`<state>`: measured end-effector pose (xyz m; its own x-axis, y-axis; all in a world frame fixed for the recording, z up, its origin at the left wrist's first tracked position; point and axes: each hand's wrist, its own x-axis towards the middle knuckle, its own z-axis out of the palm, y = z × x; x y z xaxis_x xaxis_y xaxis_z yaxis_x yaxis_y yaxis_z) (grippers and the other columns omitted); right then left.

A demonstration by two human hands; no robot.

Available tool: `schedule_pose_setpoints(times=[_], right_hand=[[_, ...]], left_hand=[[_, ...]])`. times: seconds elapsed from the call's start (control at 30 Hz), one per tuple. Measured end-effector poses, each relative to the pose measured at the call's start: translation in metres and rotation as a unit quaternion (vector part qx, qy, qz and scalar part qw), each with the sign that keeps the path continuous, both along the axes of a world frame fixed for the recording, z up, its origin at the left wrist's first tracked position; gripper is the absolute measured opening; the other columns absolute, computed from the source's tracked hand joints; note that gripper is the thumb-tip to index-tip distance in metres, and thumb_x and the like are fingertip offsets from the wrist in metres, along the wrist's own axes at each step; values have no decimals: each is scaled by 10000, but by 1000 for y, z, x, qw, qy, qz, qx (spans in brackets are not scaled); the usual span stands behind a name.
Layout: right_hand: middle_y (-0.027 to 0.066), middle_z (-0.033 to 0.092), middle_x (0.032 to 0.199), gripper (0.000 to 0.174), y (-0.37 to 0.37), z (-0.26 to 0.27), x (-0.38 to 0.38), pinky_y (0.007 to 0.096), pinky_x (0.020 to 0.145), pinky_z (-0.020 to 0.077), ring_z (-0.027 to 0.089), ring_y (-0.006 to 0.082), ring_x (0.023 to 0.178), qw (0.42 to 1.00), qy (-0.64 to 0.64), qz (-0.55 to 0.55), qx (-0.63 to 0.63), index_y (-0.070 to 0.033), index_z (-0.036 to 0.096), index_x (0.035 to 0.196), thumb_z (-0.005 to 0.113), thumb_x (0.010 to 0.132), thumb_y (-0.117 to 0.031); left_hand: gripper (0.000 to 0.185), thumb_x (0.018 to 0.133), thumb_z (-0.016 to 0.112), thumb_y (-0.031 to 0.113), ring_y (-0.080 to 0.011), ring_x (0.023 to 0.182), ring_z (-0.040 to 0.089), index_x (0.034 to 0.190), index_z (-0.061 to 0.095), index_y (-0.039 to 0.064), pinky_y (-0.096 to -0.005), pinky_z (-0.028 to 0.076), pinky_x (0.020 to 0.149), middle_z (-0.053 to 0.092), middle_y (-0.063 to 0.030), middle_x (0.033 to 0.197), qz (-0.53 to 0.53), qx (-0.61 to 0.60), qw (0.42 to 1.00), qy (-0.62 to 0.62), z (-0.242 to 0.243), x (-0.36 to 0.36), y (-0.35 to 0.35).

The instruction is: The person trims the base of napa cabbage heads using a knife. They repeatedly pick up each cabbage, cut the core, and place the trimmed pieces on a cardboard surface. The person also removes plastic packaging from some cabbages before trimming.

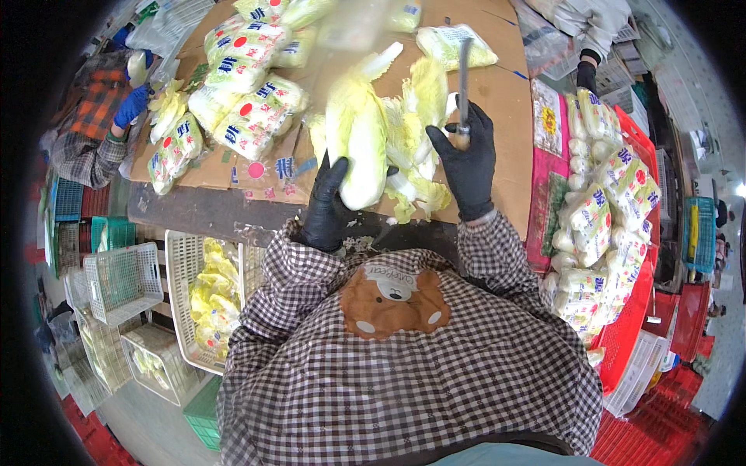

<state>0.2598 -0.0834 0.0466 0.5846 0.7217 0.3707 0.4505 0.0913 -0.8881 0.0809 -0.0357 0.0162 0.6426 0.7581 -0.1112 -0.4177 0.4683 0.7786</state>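
Note:
My left hand [327, 201], in a black glove, grips the base end of a pale napa cabbage [364, 148] from its left side. The cabbage's leafy end points away from me, one leaf sticking out at its tip. My right hand [471, 157], also black-gloved, holds a knife [464, 84] by its wooden handle, the blade pointing away from me. Between the cabbage and the knife lie loose yellow-green leaves [428, 93] on the cardboard [501, 169] covering the table. Bagged cabbages [256, 110] are piled to the left, and another bagged cabbage [457, 46] lies behind the knife.
A red crate [626, 349] full of bagged cabbages [588, 227] stands at the right. A white crate [175, 303] with leaves is below the table's left edge. A co-worker's blue-gloved hand [133, 106] is at the far left, another's black-gloved hand [586, 76] at the upper right.

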Motion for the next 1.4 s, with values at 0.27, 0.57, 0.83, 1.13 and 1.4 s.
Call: schedule_pose_setpoints(times=[0.27,0.57,0.83,1.13,1.4], right_hand=[[118,552,981,619,-22,9,-35,280,795,410,526,189,916,983,65,170,-31,15,456,1100,743,578,-153],[90,550,894,374,-22,7,-37,275,732,415,527,146,826,940,252,225,-47,16,489,1058,611,715,-71],[116,572,798,280,-26,4,-38,278,638,437,554,155,715,989,15,144,-40,18,520,995,576,739,-77],[80,592,692,198,-12,0,-5,195,534,425,537,87,597,972,212,66,75,54,522,972,499,793,-30],[46,576,685,167,-10,-15,31,193,508,401,509,72,578,988,137,-17,75,20,574,937,511,792,-36]], left_hand=[[525,863,431,229,-186,1096,405,1300,177,87,-335,333,923,342,-88,1258,56,46,997,9,26,14,-8],[624,748,579,57,-184,1055,439,1268,234,47,-309,365,895,423,-91,1183,37,51,998,0,27,16,-11],[689,658,607,-38,-192,1019,462,1245,254,32,-313,408,842,443,-106,1140,111,107,986,68,18,21,-22],[516,744,522,208,-211,927,506,1195,325,54,-317,478,705,484,-114,1057,53,-86,995,25,5,10,-13],[684,649,648,-4,-197,1083,428,1203,250,46,-330,337,909,440,-106,1165,-63,180,980,51,-31,-7,-13]])
